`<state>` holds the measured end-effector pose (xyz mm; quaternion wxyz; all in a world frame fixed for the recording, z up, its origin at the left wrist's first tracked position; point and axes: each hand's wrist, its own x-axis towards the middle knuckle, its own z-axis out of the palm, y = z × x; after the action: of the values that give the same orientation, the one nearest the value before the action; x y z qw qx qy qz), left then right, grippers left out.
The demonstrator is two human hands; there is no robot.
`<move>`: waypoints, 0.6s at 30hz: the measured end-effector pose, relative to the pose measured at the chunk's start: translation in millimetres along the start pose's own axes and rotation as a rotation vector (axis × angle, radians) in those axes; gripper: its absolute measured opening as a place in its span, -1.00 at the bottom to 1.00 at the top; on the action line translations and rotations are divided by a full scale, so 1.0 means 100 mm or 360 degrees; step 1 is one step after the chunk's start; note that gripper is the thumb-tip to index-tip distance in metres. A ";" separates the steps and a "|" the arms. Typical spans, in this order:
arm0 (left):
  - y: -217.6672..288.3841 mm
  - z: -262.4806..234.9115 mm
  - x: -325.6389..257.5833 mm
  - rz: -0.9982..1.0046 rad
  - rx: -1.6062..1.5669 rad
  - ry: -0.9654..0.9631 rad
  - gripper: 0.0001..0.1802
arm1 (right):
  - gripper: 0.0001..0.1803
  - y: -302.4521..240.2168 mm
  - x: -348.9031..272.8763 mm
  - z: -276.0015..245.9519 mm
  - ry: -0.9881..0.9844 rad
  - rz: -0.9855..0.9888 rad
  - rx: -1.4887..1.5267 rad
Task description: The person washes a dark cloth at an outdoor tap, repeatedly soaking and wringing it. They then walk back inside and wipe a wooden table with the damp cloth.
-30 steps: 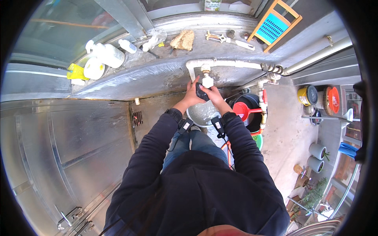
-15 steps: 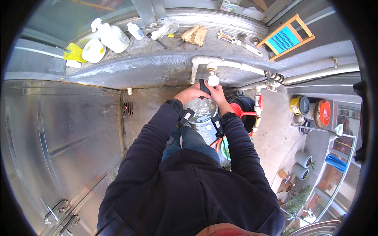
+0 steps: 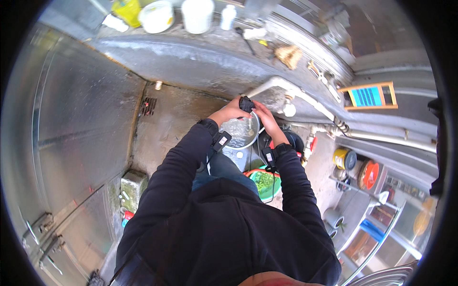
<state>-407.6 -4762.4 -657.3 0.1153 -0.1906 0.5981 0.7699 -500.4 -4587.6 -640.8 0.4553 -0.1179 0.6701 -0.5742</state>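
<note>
A bunched, wet-looking black cloth is between my hands, above a round metal basin of water. My left hand is closed around its left side. My right hand curls against its right side, with the fingertips on it. What kind of cloth it is, I cannot make out. Just right of my right hand, a white tap hangs from a white pipe along the wall.
A green basin of leafy greens stands below my right wrist, beside a black bucket. The ledge ahead holds a white tub, a loofah-like bundle and a wooden-framed washboard. Metal doors line the left.
The view has turned, and the tap now sits farther right of my hands. The black cloth went from a hanging strip beside the tap to a bunch between my hands.
</note>
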 end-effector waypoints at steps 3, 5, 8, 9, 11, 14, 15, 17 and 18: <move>0.10 -0.51 -0.34 0.0365 0.0755 0.0178 -0.10 | -0.33 -0.28 0.18 0.47 -0.0290 0.0016 -0.0059; 0.29 -0.73 -0.53 0.0701 0.1022 0.0295 -0.12 | -0.19 -0.49 0.34 0.77 -0.0639 -0.0160 -0.0035; 0.61 -1.06 -1.00 0.0760 0.1286 0.0479 -0.19 | -0.04 -0.83 0.58 1.32 -0.0896 -0.0176 -0.0063; 0.73 -1.17 -1.16 0.0766 0.1376 0.0543 -0.19 | 0.01 -0.95 0.66 1.53 -0.0768 -0.0135 -0.0318; 0.94 -1.40 -1.49 0.0833 0.1640 0.0660 -0.17 | -0.14 -1.20 0.73 1.88 -0.0878 -0.0360 -0.0561; 1.19 -1.79 -1.93 0.0796 0.1790 0.0723 -0.14 | -0.49 -1.55 0.86 2.44 -0.1102 -0.0563 -0.0841; 1.24 -1.92 -2.07 0.0757 0.1792 0.0813 -0.13 | -0.62 -1.64 0.91 2.61 -0.1251 -0.0725 -0.0888; 1.31 -2.19 -2.33 0.0700 0.1780 0.1011 -0.12 | -0.79 -1.73 1.02 3.03 -0.1111 -0.0568 -0.1137; 1.34 -2.33 -2.43 0.0572 0.1758 0.0964 -0.10 | -0.86 -1.76 1.07 3.26 -0.1019 -0.0501 -0.1286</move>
<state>-206.2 -5009.7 -484.6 -0.1077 -0.2088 0.9340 0.2690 -381.7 -4931.3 -513.5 0.4636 -0.5519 0.6396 -0.2672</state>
